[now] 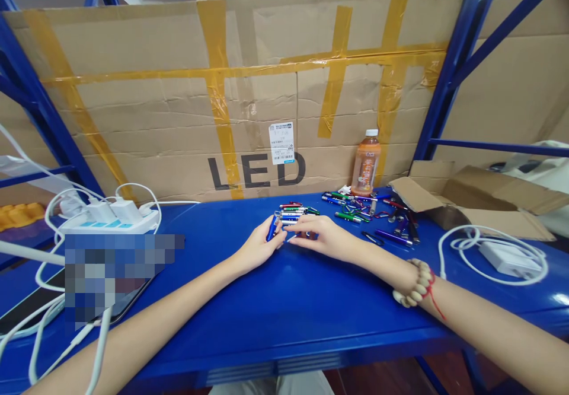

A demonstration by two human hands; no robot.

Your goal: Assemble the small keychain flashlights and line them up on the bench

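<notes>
Near the middle of the blue tabletop, my left hand point(258, 248) is closed around a small blue metal penlight point(272, 228), its silvery end pointing up and away. Close by on the right is my right hand point(329, 238), its thumb and forefinger bent together at the left fingertips. A small whitish bit shows between those fingers, too small to name. Just behind my hands lies a row of similar penlights point(291, 209) in red, green, blue and silver, partly covered by my fingers. A loose heap of penlights with coloured clips point(351, 217) spreads farther right.
An orange drink bottle point(366, 163) stands behind the heap, against a large taped cardboard sheet point(169, 122). At right are an open carton point(480, 190) and a white charger point(511, 258) with coiled cable. A power strip point(111, 223), cables and a phone point(33, 306) crowd the left.
</notes>
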